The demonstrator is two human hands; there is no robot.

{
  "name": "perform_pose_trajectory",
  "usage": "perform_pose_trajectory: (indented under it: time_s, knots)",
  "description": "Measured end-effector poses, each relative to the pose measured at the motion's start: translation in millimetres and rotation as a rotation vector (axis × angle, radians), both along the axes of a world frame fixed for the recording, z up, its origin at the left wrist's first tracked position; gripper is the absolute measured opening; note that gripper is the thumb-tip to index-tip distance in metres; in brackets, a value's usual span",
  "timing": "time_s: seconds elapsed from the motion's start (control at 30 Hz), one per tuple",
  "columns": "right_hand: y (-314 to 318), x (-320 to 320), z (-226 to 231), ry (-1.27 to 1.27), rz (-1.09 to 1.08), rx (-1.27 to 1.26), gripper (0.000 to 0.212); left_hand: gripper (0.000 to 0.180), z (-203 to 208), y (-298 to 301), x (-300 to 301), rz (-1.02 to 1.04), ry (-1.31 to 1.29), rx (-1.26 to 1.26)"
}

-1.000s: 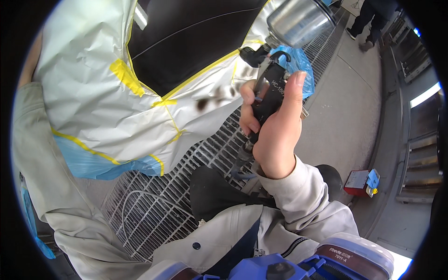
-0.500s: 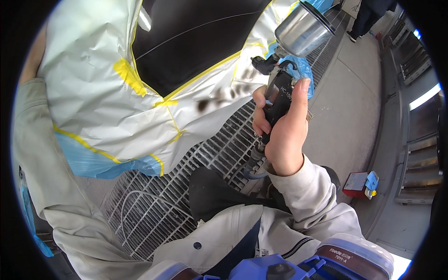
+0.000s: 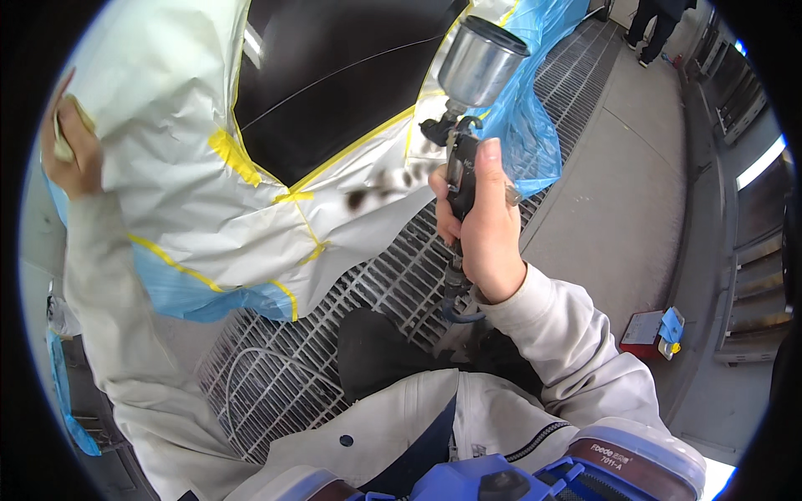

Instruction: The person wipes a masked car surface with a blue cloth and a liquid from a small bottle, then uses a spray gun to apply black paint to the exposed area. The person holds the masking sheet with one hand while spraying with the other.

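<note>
My right hand [image 3: 489,225] is wrapped round the black handle of a spray gun [image 3: 459,171], its thumb stretched along the upper part. The gun's silver cup [image 3: 478,71] stands tilted on top under a dark lid. Far to the left, my left hand [image 3: 79,159] is raised and closed on a pale yellowish cloth [image 3: 63,140], beside the white masking sheet [image 3: 167,100]. Ahead lies a glossy black panel [image 3: 326,100] framed by yellow tape [image 3: 234,156]. Several dark paint smudges [image 3: 357,199] mark the sheet, left of the gun.
Blue plastic film [image 3: 535,125] hangs right of the masked part. Below runs a metal floor grating [image 3: 393,280] with a thin hose [image 3: 238,359] on it. A red box [image 3: 642,328] stands by the right wall. A person [image 3: 660,25] stands at the far right.
My right hand has moved left with the spray gun. My left hand has come into view with the cloth. More blue film shows on the right.
</note>
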State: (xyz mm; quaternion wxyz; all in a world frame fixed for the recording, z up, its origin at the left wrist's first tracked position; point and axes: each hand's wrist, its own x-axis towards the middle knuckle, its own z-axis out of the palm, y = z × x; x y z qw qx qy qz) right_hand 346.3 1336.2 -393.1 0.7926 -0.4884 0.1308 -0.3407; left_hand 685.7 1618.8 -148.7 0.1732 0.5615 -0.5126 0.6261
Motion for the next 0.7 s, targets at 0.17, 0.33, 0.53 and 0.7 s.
perform_pose_trajectory:
  time_s: [0.17,0.33,0.53,0.7]
  knots:
    - [0,3,-11,-0.043,0.051,0.034,0.047,0.022,-110,-104,-160,-0.383,0.419,0.415]
    - [4,15,-32,-0.078,0.007,-0.026,0.048,0.038,-159,-174,-217,-0.549,0.752,0.535]
    - [-9,10,-52,-0.142,0.056,-0.074,0.046,0.040,-180,-205,-213,-0.579,0.765,0.728]
    - [-13,6,-68,-0.044,-0.031,-0.193,0.051,0.035,-209,-213,-210,-0.647,0.904,0.754]
